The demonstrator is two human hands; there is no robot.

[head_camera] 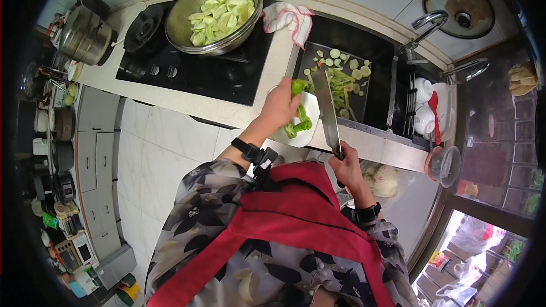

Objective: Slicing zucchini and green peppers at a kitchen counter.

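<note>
My left hand holds a green pepper above a white plate at the counter's front edge. More green pepper shows just below that hand, over the plate; whether it is a separate piece I cannot tell. In my right hand is the dark handle of a kitchen cleaver. Its broad steel blade points away from me, between the plate and the sink. Vegetable peelings and round slices lie in the dark sink basin beyond the blade.
A steel colander of cut pale-green vegetable pieces stands on the black gas hob. Beside it lies a white cloth with a red border. A faucet, white bowls and a red spoon are at the right.
</note>
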